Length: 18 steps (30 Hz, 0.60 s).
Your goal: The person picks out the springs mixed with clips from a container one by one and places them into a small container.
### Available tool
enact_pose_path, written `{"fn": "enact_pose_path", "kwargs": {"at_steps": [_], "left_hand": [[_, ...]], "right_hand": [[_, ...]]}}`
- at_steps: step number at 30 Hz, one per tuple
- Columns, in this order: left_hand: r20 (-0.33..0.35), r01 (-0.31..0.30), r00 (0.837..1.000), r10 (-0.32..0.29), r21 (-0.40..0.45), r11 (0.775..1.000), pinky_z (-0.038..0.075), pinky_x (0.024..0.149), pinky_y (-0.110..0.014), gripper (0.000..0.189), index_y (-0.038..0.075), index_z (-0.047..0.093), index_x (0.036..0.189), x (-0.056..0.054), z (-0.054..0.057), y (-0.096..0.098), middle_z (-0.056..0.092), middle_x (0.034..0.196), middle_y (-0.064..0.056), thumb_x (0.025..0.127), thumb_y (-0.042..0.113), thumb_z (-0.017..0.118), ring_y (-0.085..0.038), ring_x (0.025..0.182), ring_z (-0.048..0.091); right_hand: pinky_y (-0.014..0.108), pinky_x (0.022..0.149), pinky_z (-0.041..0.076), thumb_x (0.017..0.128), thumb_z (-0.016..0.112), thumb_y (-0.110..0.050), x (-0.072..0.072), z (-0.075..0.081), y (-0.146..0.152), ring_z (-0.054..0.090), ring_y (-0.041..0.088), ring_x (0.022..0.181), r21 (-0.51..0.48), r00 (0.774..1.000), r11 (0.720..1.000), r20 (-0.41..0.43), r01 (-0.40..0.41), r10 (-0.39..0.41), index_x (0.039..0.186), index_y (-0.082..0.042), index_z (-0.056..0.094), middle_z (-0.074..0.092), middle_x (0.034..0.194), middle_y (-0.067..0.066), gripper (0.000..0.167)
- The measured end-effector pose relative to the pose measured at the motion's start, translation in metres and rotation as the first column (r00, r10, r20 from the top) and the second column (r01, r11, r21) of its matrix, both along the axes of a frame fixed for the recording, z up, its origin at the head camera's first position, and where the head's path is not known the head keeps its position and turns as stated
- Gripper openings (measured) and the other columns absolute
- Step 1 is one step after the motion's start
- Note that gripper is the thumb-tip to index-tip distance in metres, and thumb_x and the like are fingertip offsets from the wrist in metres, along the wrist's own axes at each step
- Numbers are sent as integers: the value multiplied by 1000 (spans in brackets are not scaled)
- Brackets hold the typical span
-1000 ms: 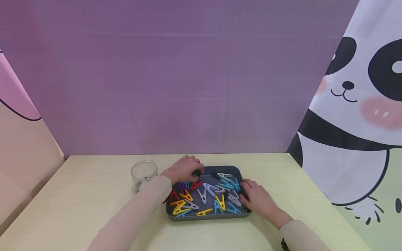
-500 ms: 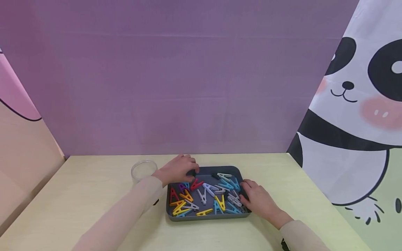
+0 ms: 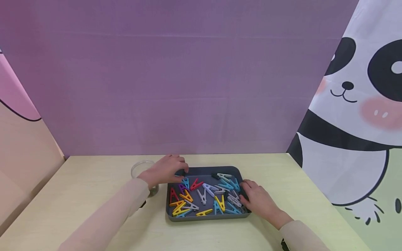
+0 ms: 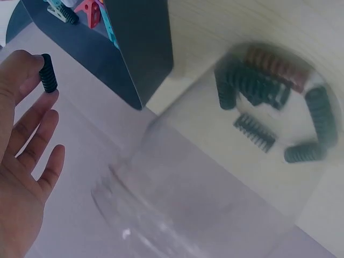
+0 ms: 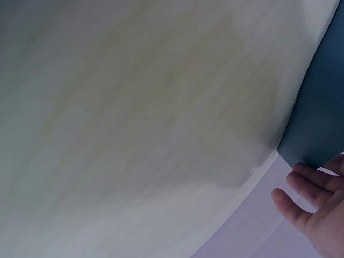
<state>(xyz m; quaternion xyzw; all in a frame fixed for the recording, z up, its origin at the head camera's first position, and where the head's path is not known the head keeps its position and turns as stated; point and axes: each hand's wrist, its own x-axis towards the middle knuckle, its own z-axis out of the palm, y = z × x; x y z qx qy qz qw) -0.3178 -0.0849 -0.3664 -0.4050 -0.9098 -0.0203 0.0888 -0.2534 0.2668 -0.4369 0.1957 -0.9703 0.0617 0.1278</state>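
Observation:
In the left wrist view, my left hand [image 4: 24, 129] pinches a small dark green coil spring [image 4: 48, 73] between thumb and index finger, the other fingers spread. Seen from the head, this hand [image 3: 165, 170] is over the back left corner of a grey tray [image 3: 210, 217] and partly covers a clear jar [image 3: 140, 164]. Through the jar wall show several dark green springs [image 4: 255, 132] and a reddish-brown spring [image 4: 277, 67]. My right hand [image 3: 259, 198] rests at the tray's right rim; in its wrist view the fingers [image 5: 306, 189] lie loosely against the tray's outer wall [image 5: 317, 118].
Inside the tray lie several plastic clothespins: red [image 3: 196, 184], yellow [image 3: 205, 212], light blue [image 3: 226, 184], white [image 3: 202, 196] and others. A dark spring [image 3: 215, 176] sits near its back right. A purple backdrop [image 3: 176, 87] stands behind the pale wooden table [image 3: 94, 195].
My left hand, holding the spring, has moved left from over the tray's back part toward the jar, uncovering clothespins at the tray's left. My right hand has stayed put.

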Motion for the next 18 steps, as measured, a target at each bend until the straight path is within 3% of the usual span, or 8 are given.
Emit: {"fn": "enact_pose_path", "kwargs": {"at_steps": [18], "left_hand": [[4, -54, 999, 54, 81, 995, 50, 108, -58, 14, 15, 78, 106, 16, 17, -47, 74, 107, -1, 93, 15, 81, -25, 107, 66]], "right_hand": [[55, 100, 58, 94, 77, -14, 0, -1, 1, 67, 40, 117, -8, 1000, 1000, -18, -20, 20, 122, 5, 67, 68, 128, 25, 35]]}}
